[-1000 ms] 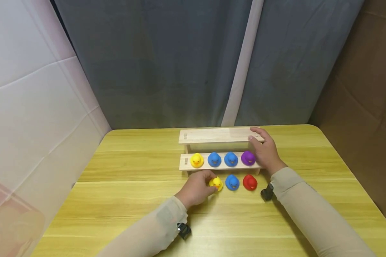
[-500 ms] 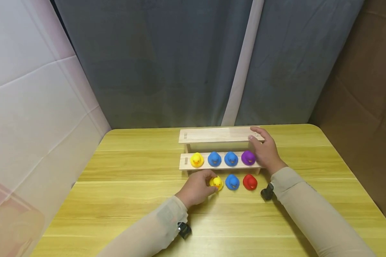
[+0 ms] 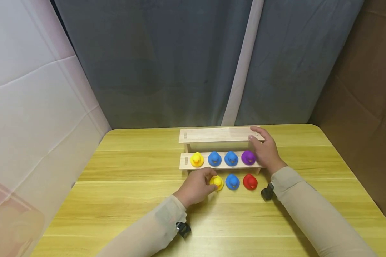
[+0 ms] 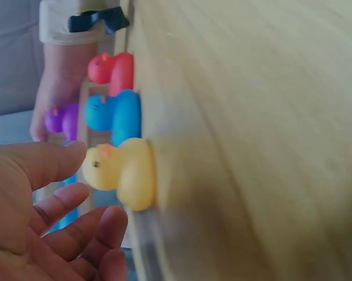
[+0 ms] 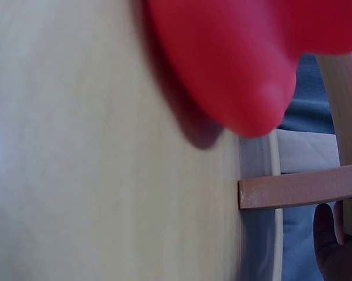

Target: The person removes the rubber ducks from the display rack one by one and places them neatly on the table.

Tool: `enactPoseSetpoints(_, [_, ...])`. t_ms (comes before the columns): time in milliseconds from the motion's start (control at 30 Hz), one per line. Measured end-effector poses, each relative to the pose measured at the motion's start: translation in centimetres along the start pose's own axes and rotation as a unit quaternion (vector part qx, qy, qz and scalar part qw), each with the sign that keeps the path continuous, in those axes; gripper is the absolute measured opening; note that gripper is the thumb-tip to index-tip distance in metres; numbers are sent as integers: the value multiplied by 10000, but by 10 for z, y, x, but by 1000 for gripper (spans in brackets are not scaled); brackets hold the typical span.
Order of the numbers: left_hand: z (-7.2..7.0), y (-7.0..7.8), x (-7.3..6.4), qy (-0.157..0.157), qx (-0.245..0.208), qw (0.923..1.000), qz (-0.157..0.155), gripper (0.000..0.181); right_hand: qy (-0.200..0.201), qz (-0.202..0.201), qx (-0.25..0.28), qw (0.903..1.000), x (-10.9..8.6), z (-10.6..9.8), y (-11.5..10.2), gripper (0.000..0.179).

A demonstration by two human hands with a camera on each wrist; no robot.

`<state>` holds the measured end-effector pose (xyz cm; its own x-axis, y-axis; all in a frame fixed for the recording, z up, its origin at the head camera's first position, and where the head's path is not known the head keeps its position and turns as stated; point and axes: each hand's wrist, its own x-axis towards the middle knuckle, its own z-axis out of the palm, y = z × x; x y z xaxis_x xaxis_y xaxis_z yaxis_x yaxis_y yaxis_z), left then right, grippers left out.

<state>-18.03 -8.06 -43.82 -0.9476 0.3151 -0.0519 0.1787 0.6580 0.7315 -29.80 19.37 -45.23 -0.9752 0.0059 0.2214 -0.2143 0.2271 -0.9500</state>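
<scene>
A yellow rubber duck point(image 3: 217, 182) stands on the table in front of a two-tier wooden stand point(image 3: 218, 135). My left hand point(image 3: 196, 187) is around its left side, thumb and fingers spaced apart. In the left wrist view the thumb tip is by the duck's head point(image 4: 103, 168); whether it touches is unclear. My right hand point(image 3: 267, 151) holds the right end of the stand's upper board, thumb at the front and a finger at the back. Right beside this hand, a purple duck point(image 3: 248, 157) sits on the lower board.
Also on the lower board are a yellow duck point(image 3: 197, 159) and two blue ducks, one point(image 3: 214, 159) left of the other point(image 3: 231, 159). A blue duck point(image 3: 232, 182) and a red duck point(image 3: 250, 182) stand in the front row on the table point(image 3: 132, 185). A grey curtain point(image 3: 148, 64) hangs behind.
The front yellow duck has turned slightly, its face now more to the right, and shifted very little. My left hand moved barely; my right hand stays on the stand.
</scene>
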Motion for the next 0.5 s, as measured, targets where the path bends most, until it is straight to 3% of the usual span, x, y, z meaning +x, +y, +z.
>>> enactPoseSetpoints(200, [-14,19,-7,207,-342,9991,110,37,-9,105,-47,9999,0,0,-2,48])
enactPoseSetpoints(333, [-26,27,-9,581,-623,9956,392,39,-15,147,-73,9999,1,0,-3,48])
enactPoseSetpoints(500, [-41,26,-8,1114,-585,9898,665,40,11,123,-95,9999,3,0,2,48])
